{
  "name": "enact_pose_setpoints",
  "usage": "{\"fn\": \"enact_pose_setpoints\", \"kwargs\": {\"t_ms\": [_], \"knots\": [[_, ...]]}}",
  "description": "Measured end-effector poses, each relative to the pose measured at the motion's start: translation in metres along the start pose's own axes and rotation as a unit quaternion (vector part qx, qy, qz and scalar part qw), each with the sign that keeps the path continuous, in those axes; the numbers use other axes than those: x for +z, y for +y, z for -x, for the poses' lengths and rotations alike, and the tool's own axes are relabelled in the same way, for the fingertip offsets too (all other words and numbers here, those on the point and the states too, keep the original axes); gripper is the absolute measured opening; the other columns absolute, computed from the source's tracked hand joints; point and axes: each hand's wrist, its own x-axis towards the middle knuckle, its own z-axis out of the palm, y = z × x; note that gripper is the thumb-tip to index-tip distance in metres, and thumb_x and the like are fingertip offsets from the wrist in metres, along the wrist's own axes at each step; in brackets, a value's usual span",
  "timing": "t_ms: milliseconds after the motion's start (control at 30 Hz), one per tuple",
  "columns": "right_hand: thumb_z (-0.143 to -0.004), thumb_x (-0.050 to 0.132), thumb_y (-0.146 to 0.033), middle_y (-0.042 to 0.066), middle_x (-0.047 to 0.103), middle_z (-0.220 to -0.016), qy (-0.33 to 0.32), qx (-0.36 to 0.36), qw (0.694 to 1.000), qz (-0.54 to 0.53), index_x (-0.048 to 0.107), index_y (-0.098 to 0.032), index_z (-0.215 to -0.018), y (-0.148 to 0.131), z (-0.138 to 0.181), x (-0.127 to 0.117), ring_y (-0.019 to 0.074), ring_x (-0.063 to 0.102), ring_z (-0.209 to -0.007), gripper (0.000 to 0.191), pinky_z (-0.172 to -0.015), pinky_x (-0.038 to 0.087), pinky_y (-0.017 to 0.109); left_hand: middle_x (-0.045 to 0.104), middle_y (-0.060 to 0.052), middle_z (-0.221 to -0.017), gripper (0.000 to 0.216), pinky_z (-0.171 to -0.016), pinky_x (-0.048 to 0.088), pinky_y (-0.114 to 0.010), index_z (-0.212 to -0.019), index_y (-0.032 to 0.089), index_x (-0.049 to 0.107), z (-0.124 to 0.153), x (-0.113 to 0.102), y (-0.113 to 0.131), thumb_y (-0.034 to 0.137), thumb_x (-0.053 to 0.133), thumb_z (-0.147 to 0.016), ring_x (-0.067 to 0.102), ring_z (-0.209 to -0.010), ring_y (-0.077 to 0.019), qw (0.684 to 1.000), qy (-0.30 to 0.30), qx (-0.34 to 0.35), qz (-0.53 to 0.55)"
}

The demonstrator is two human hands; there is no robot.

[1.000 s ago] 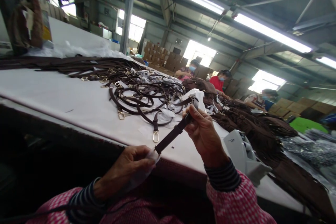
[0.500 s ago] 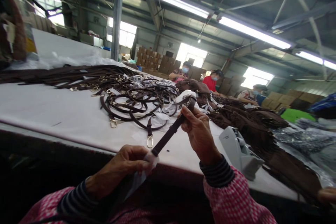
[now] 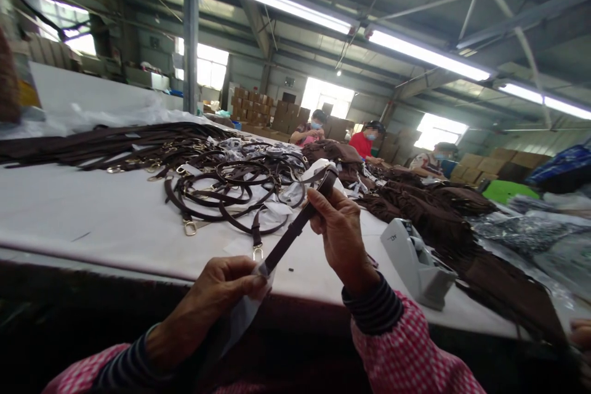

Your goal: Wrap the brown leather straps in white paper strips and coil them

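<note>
We held a brown strap [image 3: 295,231] between our two hands. Our right hand [image 3: 339,237] gripped its upper part, and our left hand [image 3: 221,289] pinched its lower end together with a white wrapper [image 3: 240,317], above the table [image 3: 92,215] edge.

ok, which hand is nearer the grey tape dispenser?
Right. The right hand grips the brown strap just left of the tape dispenser; the left hand pinches the strap's lower end, farther away.
</note>
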Motion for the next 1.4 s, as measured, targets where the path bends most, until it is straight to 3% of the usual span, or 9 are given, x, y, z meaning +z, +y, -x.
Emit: {"fn": "enact_pose_setpoints", "kwargs": {"t_ms": [333, 633, 967, 1067, 1133, 1200, 1267, 1333, 1400], "knots": [[-0.081, 0.083, -0.03, -0.005, 0.057, -0.063, -0.005, -0.001, 1.0, 0.012, 0.064, -0.016, -0.071, 0.002, -0.003, -0.003, 0.0036, 0.034, -0.044, 0.025, -0.039, 0.019, 0.022, 0.06, -0.001, -0.065, 0.036, -0.056, 0.032, -0.022, -0.076, 0.011, 0.074, -0.003, 0.007, -0.002, 0.046, 0.083, -0.081, 0.044, -0.059, -0.0096, 1.0, 0.0, 0.002, 0.027], [-0.084, 0.081, -0.033, -0.004, 0.057, -0.063, -0.036, 0.046, 0.998, -0.008, 0.064, -0.016, -0.073, 0.005, 0.011, 0.006, 0.0039, 0.034, -0.044, 0.027, -0.04, 0.021, 0.022, 0.067, -0.003, -0.071, 0.035, -0.061, 0.038, -0.023, -0.078, 0.012, 0.076, -0.01, 0.011, 0.001, 0.047, 0.081, -0.083, 0.053, -0.065, -0.0127, 0.999, 0.03, 0.031, 0.002], [-0.081, 0.082, -0.035, -0.005, 0.055, -0.059, 0.002, 0.092, 0.996, -0.01, 0.062, -0.016, -0.071, 0.021, 0.016, 0.01, 0.0042, 0.034, -0.041, 0.03, -0.039, 0.021, 0.022, 0.072, -0.005, -0.075, 0.038, -0.063, 0.045, -0.025, -0.086, 0.014, 0.079, -0.017, 0.015, 0.0, 0.051, 0.081, -0.084, 0.06, -0.068, -0.0158, 0.996, 0.075, 0.045, -0.01], [-0.081, 0.082, -0.035, -0.004, 0.057, -0.06, 0.013, 0.091, 0.996, -0.009, 0.061, -0.016, -0.071, 0.025, 0.015, 0.007, 0.0041, 0.034, -0.041, 0.03, -0.039, 0.021, 0.022, 0.073, -0.006, -0.078, 0.041, -0.064, 0.046, -0.026, -0.09, 0.014, 0.078, -0.015, 0.014, 0.002, 0.054, 0.074, -0.089, 0.061, -0.07, -0.0165, 0.998, 0.046, 0.048, -0.019], [-0.081, 0.082, -0.035, -0.003, 0.059, -0.062, 0.019, 0.087, 0.996, -0.008, 0.062, -0.016, -0.072, 0.027, 0.013, 0.004, 0.0041, 0.034, -0.042, 0.029, -0.04, 0.021, 0.023, 0.076, -0.008, -0.091, 0.042, -0.072, 0.05, -0.029, -0.11, 0.017, 0.076, -0.011, 0.012, 0.002, 0.053, 0.075, -0.088, 0.067, -0.08, -0.0199, 0.999, -0.006, 0.05, -0.012], [-0.082, 0.081, -0.035, -0.003, 0.06, -0.063, 0.021, 0.08, 0.997, -0.008, 0.062, -0.016, -0.073, 0.027, 0.011, 0.001, 0.0043, 0.034, -0.043, 0.028, -0.04, 0.021, 0.023, 0.075, -0.007, -0.106, 0.066, -0.079, 0.053, -0.032, -0.137, 0.025, 0.063, -0.008, 0.01, -0.001, 0.044, 0.086, -0.078, 0.069, -0.089, -0.0225, 0.997, -0.06, 0.045, 0.003], [-0.082, 0.081, -0.035, -0.003, 0.059, -0.063, 0.021, 0.078, 0.997, -0.008, 0.062, -0.016, -0.073, 0.026, 0.011, 0.0, 0.0044, 0.034, -0.043, 0.028, -0.041, 0.021, 0.022, 0.073, -0.003, -0.105, 0.093, -0.074, 0.053, -0.03, -0.149, 0.031, 0.048, -0.007, 0.009, -0.006, 0.033, 0.094, -0.068, 0.068, -0.082, -0.0194, 0.996, -0.082, 0.038, 0.01], [-0.081, 0.082, -0.035, -0.003, 0.058, -0.063, 0.021, 0.079, 0.997, -0.01, 0.062, -0.016, -0.073, 0.024, 0.012, 0.002, 0.0045, 0.034, -0.044, 0.029, -0.041, 0.021, 0.022, 0.07, 0.001, -0.093, 0.085, -0.062, 0.049, -0.025, -0.143, 0.029, 0.05, -0.008, 0.012, -0.01, 0.029, 0.093, -0.069, 0.062, -0.068, -0.0134, 0.997, -0.073, 0.038, -0.001], [-0.081, 0.082, -0.035, -0.004, 0.057, -0.063, 0.019, 0.08, 0.996, -0.015, 0.061, -0.016, -0.072, 0.023, 0.014, 0.005, 0.0045, 0.033, -0.044, 0.029, -0.041, 0.021, 0.023, 0.066, 0.004, -0.083, 0.061, -0.054, 0.045, -0.022, -0.126, 0.023, 0.058, -0.011, 0.015, -0.011, 0.032, 0.089, -0.075, 0.057, -0.059, -0.01, 0.998, -0.052, 0.041, -0.024]]}}
